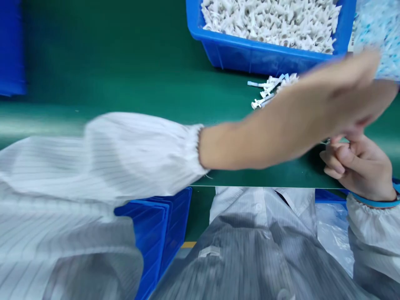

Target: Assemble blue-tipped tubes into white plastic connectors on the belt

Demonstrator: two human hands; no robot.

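My left hand (325, 100) reaches across to the right over the green table (125, 75), blurred by motion, its fingers near a bag of light-blue parts (378, 37). What it holds, if anything, cannot be made out. Just below its fingers is my right hand (359, 162), with curled fingers pinched together near the table's front edge. Whatever sits in that pinch is too small or hidden to name. Small white and pale-blue parts (267, 89) lie in a loose pile, partly covered by my left hand.
Beyond the pile stands a blue bin (250, 52) full of white plastic pieces (275, 21). Another blue bin (11, 50) is at the far left. Below the table edge are blue crates (153, 233) at left and a clear plastic bag (336, 229) at right.
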